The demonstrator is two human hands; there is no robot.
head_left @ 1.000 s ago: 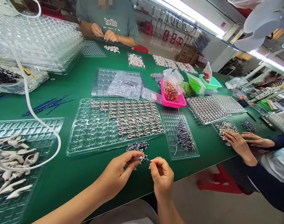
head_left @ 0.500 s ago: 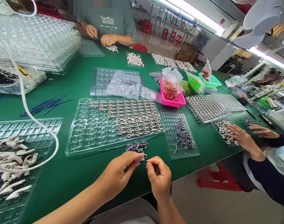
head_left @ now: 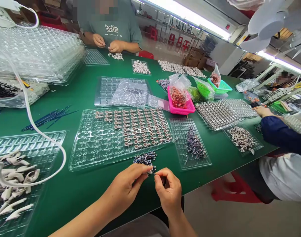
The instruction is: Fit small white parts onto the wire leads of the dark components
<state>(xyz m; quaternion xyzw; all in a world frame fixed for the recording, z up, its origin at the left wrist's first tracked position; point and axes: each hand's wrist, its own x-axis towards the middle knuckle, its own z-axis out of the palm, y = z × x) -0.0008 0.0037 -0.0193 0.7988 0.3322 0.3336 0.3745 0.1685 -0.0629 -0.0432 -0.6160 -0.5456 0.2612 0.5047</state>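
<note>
My left hand [head_left: 130, 182] pinches a small wired part [head_left: 151, 170] between thumb and fingertips. Close beside it, my right hand [head_left: 169, 191] is closed, thumb against fingers, on the thin dark wire of that part. Most of the part is hidden by the fingertips. Just beyond my fingers lies a pile of similar wired parts [head_left: 145, 158] on the green table [head_left: 111, 194]. Behind the pile sits a large clear moulded tray [head_left: 91, 144]; white earphone shells [head_left: 145, 126] fill its right portion, while its left pockets hold none.
A clear tray [head_left: 175, 144] of wired parts lies to the right, near a pink basket [head_left: 182, 107]. White stem-shaped shells [head_left: 14, 174] and a looping white cable [head_left: 41, 131] are at left. A co-worker's sleeve [head_left: 281, 133] reaches in from the right; another person [head_left: 113, 29] sits opposite.
My hands keep nearly the same pinch on the part. The co-worker at right has moved an arm from the white-shell tray to farther back. The view has shifted slightly.
</note>
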